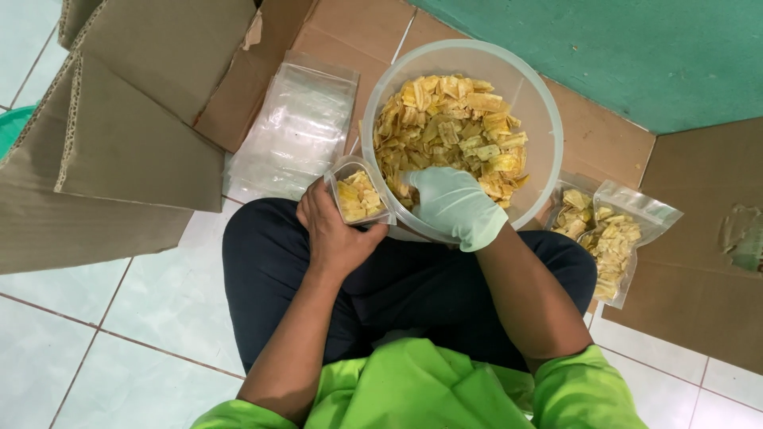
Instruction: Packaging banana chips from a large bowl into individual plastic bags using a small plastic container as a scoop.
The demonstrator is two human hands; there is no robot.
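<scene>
- Nearest the camera, the person sits cross-legged on the tiled floor (159, 310) in a green top and dark trousers, both forearms reaching forward to the bucket (540, 119), a large translucent one set against the knees.
- The left hand (334, 230), bare, sits just left of the bucket's near rim; its grip is closed around a small clear pouch (358, 195), held upright with the mouth open and already partly filled with yellow chips.
- The right hand (453, 205), in a pale green glove, reaches over the bucket's near rim into the chips (449, 127). Its fingers are buried among the pieces, so whether they are spread or pinching cannot be told.
- To do this step well, it seems wise to keep the pouch's mouth touching the rim and wide open, so that each handful drops in without spilling or breaking.
- Right of the bucket, two filled pouches (608, 238) lie on the floor, just beside the right knee.
- Left of the bucket and beyond the held pouch lies a stack of empty clear bags (298, 127).
- Further left, flattened brown cardboard (119, 135) leans over the tiles; behind the bucket runs a green wall (636, 56).
</scene>
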